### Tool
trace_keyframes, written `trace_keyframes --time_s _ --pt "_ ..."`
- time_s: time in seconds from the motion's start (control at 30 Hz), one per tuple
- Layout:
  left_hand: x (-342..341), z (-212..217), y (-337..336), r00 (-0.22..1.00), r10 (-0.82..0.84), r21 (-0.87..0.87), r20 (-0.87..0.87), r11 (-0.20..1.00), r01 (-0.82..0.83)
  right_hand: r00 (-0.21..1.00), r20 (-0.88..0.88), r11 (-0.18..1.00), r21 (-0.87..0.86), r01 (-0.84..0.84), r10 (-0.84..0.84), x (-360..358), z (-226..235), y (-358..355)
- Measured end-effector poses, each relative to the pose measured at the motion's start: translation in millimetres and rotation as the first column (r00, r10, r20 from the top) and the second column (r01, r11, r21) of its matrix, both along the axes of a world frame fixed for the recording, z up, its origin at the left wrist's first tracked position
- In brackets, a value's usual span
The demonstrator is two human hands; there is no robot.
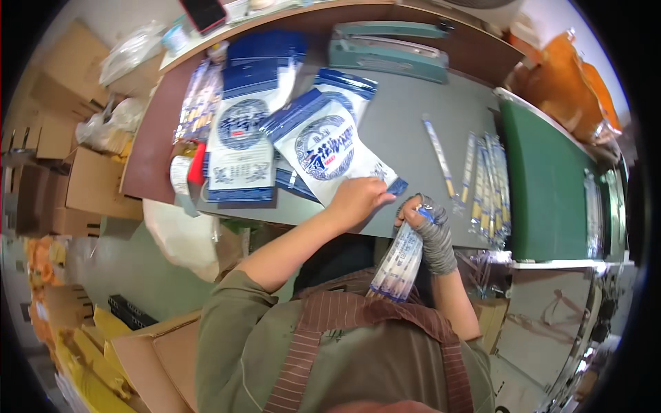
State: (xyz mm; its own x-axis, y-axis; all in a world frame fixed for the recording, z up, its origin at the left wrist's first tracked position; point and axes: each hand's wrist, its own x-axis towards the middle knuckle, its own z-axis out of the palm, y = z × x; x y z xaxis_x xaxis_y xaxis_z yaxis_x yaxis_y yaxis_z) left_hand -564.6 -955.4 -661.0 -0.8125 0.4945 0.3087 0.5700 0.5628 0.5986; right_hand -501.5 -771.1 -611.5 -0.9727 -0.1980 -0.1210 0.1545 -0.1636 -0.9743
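Observation:
A white and blue printed pouch (323, 141) lies slantwise on the grey tabletop, overlapping another blue-topped pouch (351, 86). At its near end, my left hand (359, 201) is closed on the lower edge, fingers curled. My right hand (423, 215), in a grey fingerless glove (438, 242), grips the top of a bundle of slim wrapped sticks (399, 265). The bundle hangs down over my lap, in front of the brown striped apron. A single slim wrapped stick (439, 158) lies right of the pouch, with several more sticks (489, 186) beyond it.
More flat pouches (241, 131) are stacked at the left, beside clear-wrapped sticks (201, 96). A teal bag sealer (387, 51) stands at the back. To the right is a green panel (544, 179) with an orange bag (568, 89) above. Cardboard boxes (100, 182) fill the left side.

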Motion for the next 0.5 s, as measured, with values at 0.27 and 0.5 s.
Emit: trace_keyframes --time_s 0.27,0.5 --pt "23 14 16 0.974 -0.11 0.024 0.2 0.994 0.108 0.98 0.03 0.97 -0.137 0.199 -0.197 26 -15 51" --pt "70 -1 12 0.945 0.179 -0.166 -0.272 0.959 -0.23 0.977 0.051 0.961 -0.176 0.215 -0.209 34 -18 70"
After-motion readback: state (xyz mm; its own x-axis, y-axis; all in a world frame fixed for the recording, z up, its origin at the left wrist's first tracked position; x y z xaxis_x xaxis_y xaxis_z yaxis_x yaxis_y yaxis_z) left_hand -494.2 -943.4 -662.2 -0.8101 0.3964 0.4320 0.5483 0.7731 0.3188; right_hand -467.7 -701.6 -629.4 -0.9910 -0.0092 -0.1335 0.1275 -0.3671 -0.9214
